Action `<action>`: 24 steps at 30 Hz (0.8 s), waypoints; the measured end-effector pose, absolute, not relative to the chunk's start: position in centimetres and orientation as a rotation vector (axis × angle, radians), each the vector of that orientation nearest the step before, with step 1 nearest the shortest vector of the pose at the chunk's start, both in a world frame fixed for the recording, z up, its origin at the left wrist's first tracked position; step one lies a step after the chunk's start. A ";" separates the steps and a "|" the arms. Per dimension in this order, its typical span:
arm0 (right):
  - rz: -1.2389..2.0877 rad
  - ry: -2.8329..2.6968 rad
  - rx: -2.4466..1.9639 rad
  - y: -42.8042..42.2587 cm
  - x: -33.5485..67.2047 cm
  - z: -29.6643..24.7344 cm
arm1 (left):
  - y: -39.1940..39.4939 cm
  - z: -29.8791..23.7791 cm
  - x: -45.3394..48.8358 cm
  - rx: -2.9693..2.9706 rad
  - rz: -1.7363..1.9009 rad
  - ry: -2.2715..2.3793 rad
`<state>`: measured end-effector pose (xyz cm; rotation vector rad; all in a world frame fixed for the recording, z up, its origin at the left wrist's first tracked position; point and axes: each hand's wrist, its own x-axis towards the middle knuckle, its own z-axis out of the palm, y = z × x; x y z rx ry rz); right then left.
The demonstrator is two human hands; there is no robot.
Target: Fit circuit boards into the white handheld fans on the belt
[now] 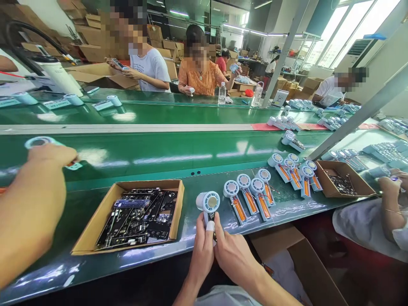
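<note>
A light blue handheld fan point(208, 201) with a round head is held upright over the bench's near edge. Both hands are closed around its handle. My left hand point(204, 240) grips from the left, with a white cover on one fingertip. Against the handle's right side presses my right hand point(234, 253). Much of the handle is hidden by the fingers, though a dark part shows just below the head. Right of the hands lie several fans point(236, 199) with opened handles showing orange insides. To the left stands a cardboard tray point(181, 212) full of black circuit boards point(137, 216).
A co-worker's arm point(35, 204) reaches in from the left, holding a fan over the green conveyor belt point(165, 148). Another cardboard box point(347, 170) of boards stands right, near a seated co-worker point(376, 225). A slanted metal post point(350, 114) rises beyond. Below the bench is an open carton point(306, 259).
</note>
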<state>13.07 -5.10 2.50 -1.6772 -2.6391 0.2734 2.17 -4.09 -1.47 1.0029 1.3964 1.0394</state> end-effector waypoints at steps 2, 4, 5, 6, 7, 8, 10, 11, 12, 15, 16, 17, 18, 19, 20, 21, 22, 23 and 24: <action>0.393 -2.622 -1.639 -4.8 13.5 2.9 | -4.2 -1.6 2.2 0.991 1.062 1.392; 0.437 -2.631 -1.600 -4.6 13.8 3.1 | -4.2 -1.8 2.1 0.963 1.071 1.360; 0.419 -2.644 -1.583 -4.5 13.9 3.1 | -4.2 -2.0 2.0 0.945 1.074 1.340; 0.386 -2.660 -1.561 -4.4 13.9 3.1 | -4.2 -2.2 2.0 0.925 1.075 1.319; 0.346 -2.674 -1.538 -4.4 13.9 2.9 | -4.1 -2.3 1.9 0.905 1.073 1.298; 0.308 -2.686 -1.525 -4.4 13.8 2.7 | -4.1 -2.4 1.8 0.889 1.073 1.277; 0.267 -2.694 -1.540 -4.5 13.6 2.2 | -4.0 -2.5 1.8 0.868 1.086 1.244; 0.266 -2.689 -1.571 -4.7 13.4 1.9 | -3.9 -2.5 1.8 0.862 1.098 1.231; 0.263 -2.672 -1.613 -4.8 13.2 1.6 | -3.9 -2.5 1.8 0.852 1.112 1.218; 0.181 -2.556 -1.715 -5.1 12.7 0.6 | -3.6 -2.2 1.9 0.762 1.112 1.133; 0.143 -2.506 -1.726 -5.0 12.6 0.2 | -3.4 -2.0 1.9 0.725 1.090 1.100; 0.116 -2.460 -1.725 -4.9 12.5 -0.2 | -3.2 -2.0 1.8 0.711 1.059 1.087; 0.105 -2.429 -1.716 -4.7 12.4 -0.5 | -3.0 -1.9 1.8 0.724 1.026 1.099; 0.107 -2.410 -1.708 -4.5 12.3 -0.8 | -2.7 -1.9 1.6 0.759 0.996 1.132; 0.113 -2.402 -1.708 -4.2 12.2 -1.0 | -2.4 -1.9 1.5 0.805 0.968 1.179; 0.116 -2.402 -1.717 -3.9 12.1 -1.1 | -2.2 -1.9 1.4 0.851 0.943 1.229; 0.114 -2.408 -1.732 -3.6 12.1 -1.1 | -1.9 -1.9 1.2 0.888 0.922 1.273; 0.105 -2.417 -1.750 -3.4 12.1 -1.1 | -1.7 -1.9 1.2 0.915 0.906 1.307; 0.090 -2.429 -1.766 -3.1 12.2 -1.0 | -1.5 -1.9 1.1 0.938 0.891 1.334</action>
